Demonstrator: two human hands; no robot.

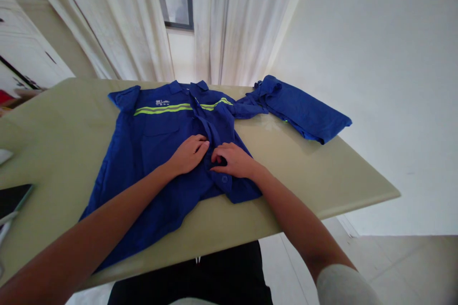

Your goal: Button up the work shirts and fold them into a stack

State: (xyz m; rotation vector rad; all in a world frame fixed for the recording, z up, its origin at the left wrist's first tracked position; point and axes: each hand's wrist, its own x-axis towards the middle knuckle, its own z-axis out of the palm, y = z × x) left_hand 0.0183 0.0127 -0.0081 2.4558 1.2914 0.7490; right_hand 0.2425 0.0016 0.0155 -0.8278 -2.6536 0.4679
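A blue work shirt (161,133) lies spread on the table, collar at the far side, with a yellow-green and grey reflective stripe across its chest. Down its middle the front placket stands up in a loose fold. My left hand (189,154) rests on the left front panel, thumb and fingers closed at the placket's edge. Just right of it, my right hand (234,159) curls its fingers round the other side of the placket. One button shows below the right hand. The cloth between the fingertips is partly hidden.
A folded blue garment (304,109) lies at the table's right rear, by the shirt's sleeve. The pale table (300,171) ends at a front edge near my body. A dark device (14,200) sits at far left. Curtains (118,24) hang behind; a white wall (386,81) stands right.
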